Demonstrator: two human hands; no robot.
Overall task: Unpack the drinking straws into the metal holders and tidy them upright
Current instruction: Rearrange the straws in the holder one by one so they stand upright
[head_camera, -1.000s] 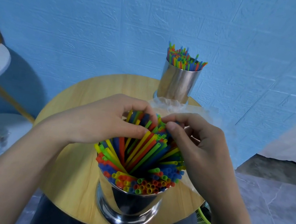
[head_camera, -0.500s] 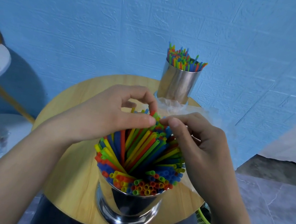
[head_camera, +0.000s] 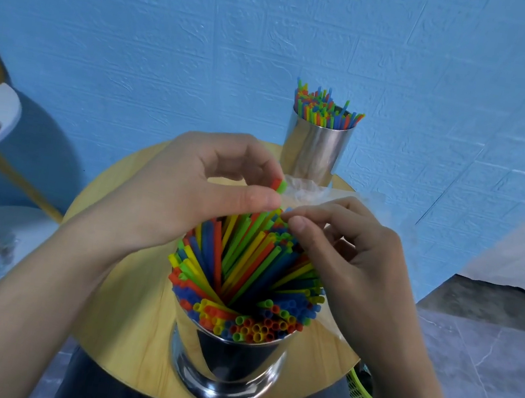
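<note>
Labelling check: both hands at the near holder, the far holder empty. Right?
No. The far holder is not empty: the head view shows straws standing in it. The rest holds: the left hand and right hand are both at the near holder.

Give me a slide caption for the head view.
Left hand and right hand pinch leaning straws in the near metal holder; a second filled holder stands behind.
</note>
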